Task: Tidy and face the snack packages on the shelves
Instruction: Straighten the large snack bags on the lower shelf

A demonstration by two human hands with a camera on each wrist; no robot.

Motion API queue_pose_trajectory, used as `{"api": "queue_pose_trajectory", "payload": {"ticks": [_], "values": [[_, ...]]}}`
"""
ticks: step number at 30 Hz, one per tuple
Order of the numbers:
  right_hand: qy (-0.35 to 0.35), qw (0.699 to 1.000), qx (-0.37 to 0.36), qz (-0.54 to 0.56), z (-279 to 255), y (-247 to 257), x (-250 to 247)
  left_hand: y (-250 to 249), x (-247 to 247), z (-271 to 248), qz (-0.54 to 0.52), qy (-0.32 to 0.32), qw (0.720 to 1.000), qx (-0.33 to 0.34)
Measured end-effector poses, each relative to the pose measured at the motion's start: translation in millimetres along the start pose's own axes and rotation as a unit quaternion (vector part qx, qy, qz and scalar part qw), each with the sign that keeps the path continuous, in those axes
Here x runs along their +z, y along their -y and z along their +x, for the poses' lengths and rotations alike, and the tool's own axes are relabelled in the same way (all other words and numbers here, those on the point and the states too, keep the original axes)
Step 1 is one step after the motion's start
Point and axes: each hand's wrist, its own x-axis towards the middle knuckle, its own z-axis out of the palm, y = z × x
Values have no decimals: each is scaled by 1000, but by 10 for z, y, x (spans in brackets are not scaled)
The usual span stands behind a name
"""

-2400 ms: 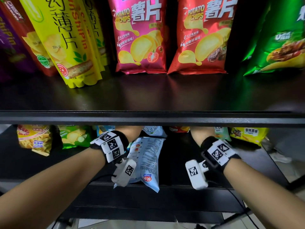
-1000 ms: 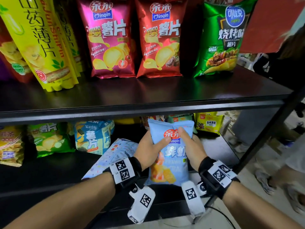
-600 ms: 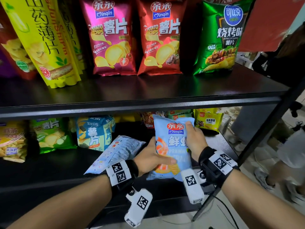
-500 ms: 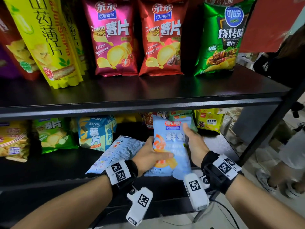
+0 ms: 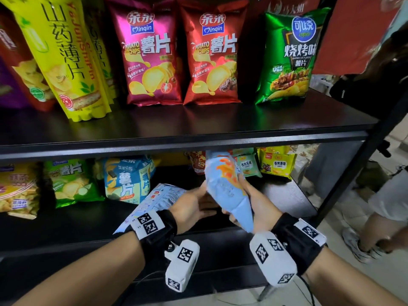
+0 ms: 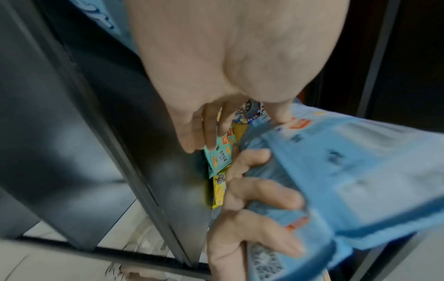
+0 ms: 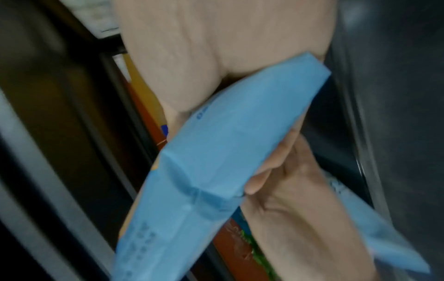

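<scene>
A light blue shrimp-chip bag (image 5: 223, 186) is tilted and turned edge-on over the lower shelf (image 5: 287, 202), its top just under the upper shelf's edge (image 5: 198, 142). My right hand (image 5: 254, 202) grips its lower half, and the curled fingers (image 6: 259, 194) wrap the bag (image 6: 360, 171) in the left wrist view. My left hand (image 5: 194, 206) lies beside the bag's lower end. Its thumb (image 6: 280, 116) touches the bag and its other fingers hang loose, apart from the bag. The right wrist view shows the bag (image 7: 228, 142) blurred across my right palm (image 7: 204, 47).
A second light blue bag (image 5: 152, 199) lies flat, back side up, left of my hands. Yellow (image 5: 19, 186), green (image 5: 70, 182) and blue (image 5: 125, 177) bags stand at left, small packs (image 5: 278, 162) at the back right. Upright chip bags (image 5: 150, 56) fill the upper shelf. A person (image 5: 384, 195) stands at right.
The blue bag, held upright and face-forward by both hands, has turned edge-on and tipped back toward the shelf. My left hand has let go of its side and now only touches it.
</scene>
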Motion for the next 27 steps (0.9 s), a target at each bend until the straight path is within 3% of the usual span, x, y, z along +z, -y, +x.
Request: {"api": "queue_pose_trajectory", "payload": {"ticks": [4, 7, 10, 13, 15, 18, 22, 27], "values": [[56, 997, 48, 2, 49, -108, 48, 15, 111, 3, -90, 64, 990, -85], [47, 998, -22, -46, 107, -282, -82, 25, 167, 12, -179, 41, 979, -91], [31, 981, -51, -185, 32, -315, -220, 6, 116, 37, -234, 15, 970, -65], [-27, 978, -41, -202, 42, -147, -323, -22, 60, 77, -157, -19, 987, 15], [-28, 993, -56, -103, 28, -32, -332, -25, 11, 91, -61, -53, 991, 111], [12, 985, -138, -100, 18, 70, -220, 13, -26, 64, 55, -54, 978, 192], [35, 957, -245, -153, 25, 8, -112, 150, 3, 41, 139, -19, 963, 230], [22, 946, -278, -165, 78, -62, -154, 196, -40, -36, 189, -13, 952, 241]]}}
